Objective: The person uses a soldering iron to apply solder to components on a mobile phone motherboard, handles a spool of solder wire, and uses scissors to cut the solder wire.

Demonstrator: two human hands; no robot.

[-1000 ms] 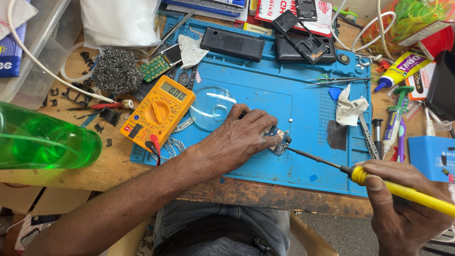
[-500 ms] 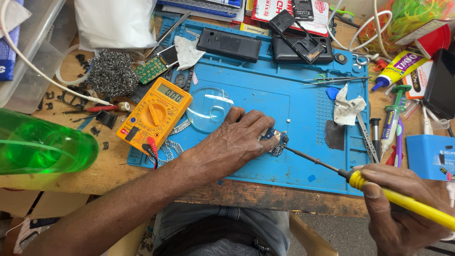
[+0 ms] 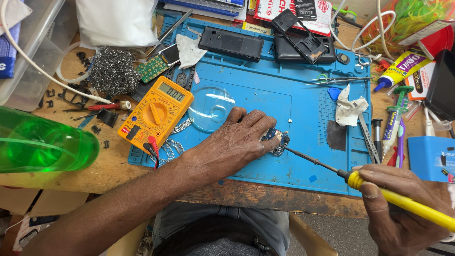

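On the blue mat (image 3: 265, 95) covering the surface, the left hand (image 3: 232, 142) pins a small circuit board (image 3: 279, 141) under its fingertips. The right hand (image 3: 403, 208) grips a yellow soldering iron (image 3: 403, 201), tip touching the board; an orange meter (image 3: 156, 114) lies nearby.

A worn wooden workbench (image 3: 265, 196) stands over grey floor (image 3: 332, 232).

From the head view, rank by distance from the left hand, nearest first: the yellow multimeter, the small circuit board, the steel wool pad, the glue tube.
1. Small circuit board: under the left hand's fingertips.
2. Yellow multimeter: on the mat's left edge.
3. Steel wool pad: past the multimeter, far left.
4. Glue tube: far right.
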